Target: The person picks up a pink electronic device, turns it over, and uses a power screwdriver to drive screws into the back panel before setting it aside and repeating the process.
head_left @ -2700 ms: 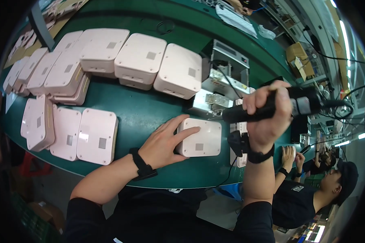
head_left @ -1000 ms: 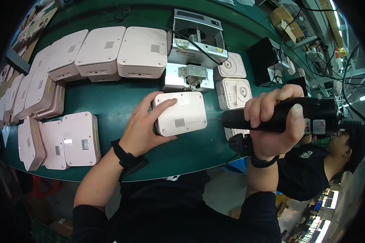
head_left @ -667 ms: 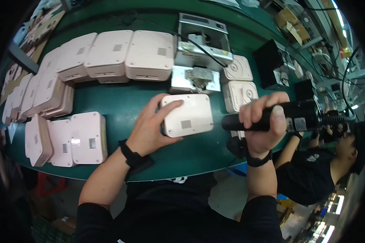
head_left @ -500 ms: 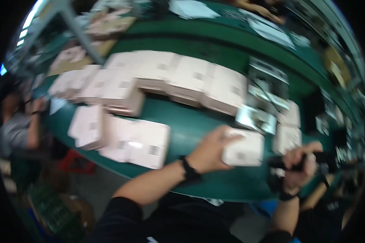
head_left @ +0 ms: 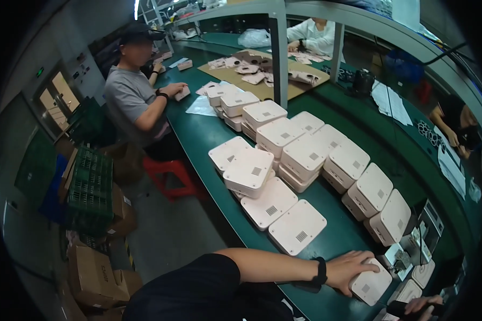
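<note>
My left hand lies over a white rounded plastic housing on the green table, fingers wrapped around its near edge. A black band circles that wrist. My right hand shows only partly at the lower right rim, closed around a black power screwdriver that points left toward the housing. A metal fixture with small round white parts beside it stands just behind the housing.
Rows of stacked white housings and flat white panels fill the table to the left. A person in a grey shirt sits farther along it on a red stool. Green crates and cardboard boxes stand on the floor.
The view has swung left along the table. My left hand stays on the white housing. My right hand with the screwdriver now sits at the lower right rim.
</note>
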### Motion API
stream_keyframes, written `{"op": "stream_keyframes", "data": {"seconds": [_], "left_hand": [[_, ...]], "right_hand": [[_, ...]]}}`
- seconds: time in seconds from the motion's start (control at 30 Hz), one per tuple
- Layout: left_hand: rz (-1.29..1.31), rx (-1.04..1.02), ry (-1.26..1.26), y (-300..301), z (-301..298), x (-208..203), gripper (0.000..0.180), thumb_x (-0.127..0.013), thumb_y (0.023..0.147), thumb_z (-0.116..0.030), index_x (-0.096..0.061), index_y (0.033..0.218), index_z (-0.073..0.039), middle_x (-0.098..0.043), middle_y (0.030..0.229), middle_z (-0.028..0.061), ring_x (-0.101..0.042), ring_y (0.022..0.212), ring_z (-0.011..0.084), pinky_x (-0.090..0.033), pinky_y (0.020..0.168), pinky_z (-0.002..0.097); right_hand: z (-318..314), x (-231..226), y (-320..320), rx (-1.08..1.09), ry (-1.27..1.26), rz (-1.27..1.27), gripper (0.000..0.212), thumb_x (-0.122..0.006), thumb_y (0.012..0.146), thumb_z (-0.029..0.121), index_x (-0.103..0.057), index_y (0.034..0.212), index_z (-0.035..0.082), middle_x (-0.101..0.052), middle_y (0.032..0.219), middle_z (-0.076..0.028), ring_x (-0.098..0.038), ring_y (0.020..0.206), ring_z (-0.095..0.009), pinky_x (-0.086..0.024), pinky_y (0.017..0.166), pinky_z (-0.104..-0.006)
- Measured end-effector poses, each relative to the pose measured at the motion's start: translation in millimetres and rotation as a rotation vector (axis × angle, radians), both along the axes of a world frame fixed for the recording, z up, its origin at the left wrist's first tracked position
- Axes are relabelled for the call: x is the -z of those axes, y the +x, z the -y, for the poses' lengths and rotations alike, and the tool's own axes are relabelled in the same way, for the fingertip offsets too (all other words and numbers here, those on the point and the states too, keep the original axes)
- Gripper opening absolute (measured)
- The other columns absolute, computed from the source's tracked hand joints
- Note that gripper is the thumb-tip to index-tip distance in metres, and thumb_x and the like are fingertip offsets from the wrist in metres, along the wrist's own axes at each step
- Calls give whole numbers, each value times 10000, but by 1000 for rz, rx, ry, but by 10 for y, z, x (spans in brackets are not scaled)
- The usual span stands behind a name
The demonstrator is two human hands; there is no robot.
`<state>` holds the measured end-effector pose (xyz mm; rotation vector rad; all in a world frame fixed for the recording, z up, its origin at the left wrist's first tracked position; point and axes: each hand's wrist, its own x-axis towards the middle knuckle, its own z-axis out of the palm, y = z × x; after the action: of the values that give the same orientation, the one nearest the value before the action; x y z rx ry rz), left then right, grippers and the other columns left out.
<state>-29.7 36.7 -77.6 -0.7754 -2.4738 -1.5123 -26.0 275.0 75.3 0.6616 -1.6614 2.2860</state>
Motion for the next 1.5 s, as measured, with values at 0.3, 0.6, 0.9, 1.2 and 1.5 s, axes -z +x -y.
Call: {"op": "stream_keyframes", "data": {"seconds": [0.3,0.6,0.9,1.2,1.5], "left_hand": [[-7,16,-40,-151,162,-223,930,-918,549,-194,-520,1388,-161,-464,1359,191,-471,1255,403,-422,1052,464],[156,101,-46,-80,38,-316,868,-906,573,-189,-542,1361,-203,-430,1378,159,-483,1254,388,-440,1042,452],[125,70,-38,-65,76,-285,862,-898,573,-184,-543,1358,-224,-431,1355,150,-504,1218,373,-457,1020,436],[102,65,-40,-116,45,-200,872,-905,560,-169,-547,1353,-235,-436,1349,143,-511,1213,369,-463,1016,434],[104,47,-26,-68,62,-210,854,-911,548,-165,-576,1330,-239,-459,1331,131,-523,1204,360,-477,1006,431]], "right_hand": [[148,-240,-409,-158,-47,55,504,-642,921,485,-501,1162,66,-507,772,-36,-473,620,-140,-421,565,-275],[419,-300,-663,189,110,-50,323,-475,982,392,-507,1025,74,-518,667,-56,-483,520,-164,-440,550,-336],[309,-239,-390,20,68,150,383,-461,974,437,-508,1031,61,-514,670,-61,-477,514,-166,-441,558,-339],[366,-232,88,-10,22,132,467,-468,939,524,-478,1048,71,-504,668,-56,-491,517,-158,-440,557,-333],[350,-59,172,-33,33,118,467,-493,935,523,-451,1044,71,-512,680,-64,-486,519,-165,-438,547,-335]]}}
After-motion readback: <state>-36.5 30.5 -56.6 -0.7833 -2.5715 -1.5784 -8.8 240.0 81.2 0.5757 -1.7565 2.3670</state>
